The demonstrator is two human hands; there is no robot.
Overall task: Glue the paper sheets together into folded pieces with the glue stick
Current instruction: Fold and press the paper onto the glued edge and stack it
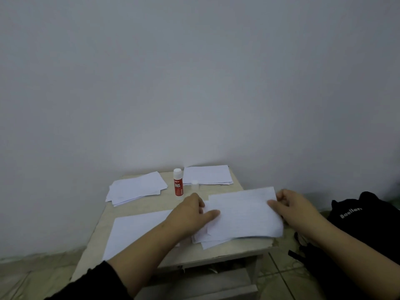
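You hold a white paper sheet (pixel 244 213) between both hands over the near right part of the small beige table (pixel 151 204). Your left hand (pixel 190 215) grips the sheet's left edge, thumb lying on top of the paper and the fingers tucked behind it, and your right hand (pixel 290 206) pinches the right edge with the thumb on top and the fingers curled round the far corner. The sheet lies over a loose stack of sheets (pixel 207 240) at the near right edge of the table; whether it touches them is hard to tell. A single flat sheet (pixel 134 230) lies on the near left of the table, partly under your left forearm. The glue stick (pixel 178 182), red with a white top, stands upright near the middle of the far side, with its small clear cap (pixel 195 183) standing just to its right. A fanned pile of papers (pixel 136 188) sits on the far left, and another pile (pixel 207 175) lies at the far right against the wall. A black bag (pixel 365 215) with white lettering rests on the floor to the right of the table.
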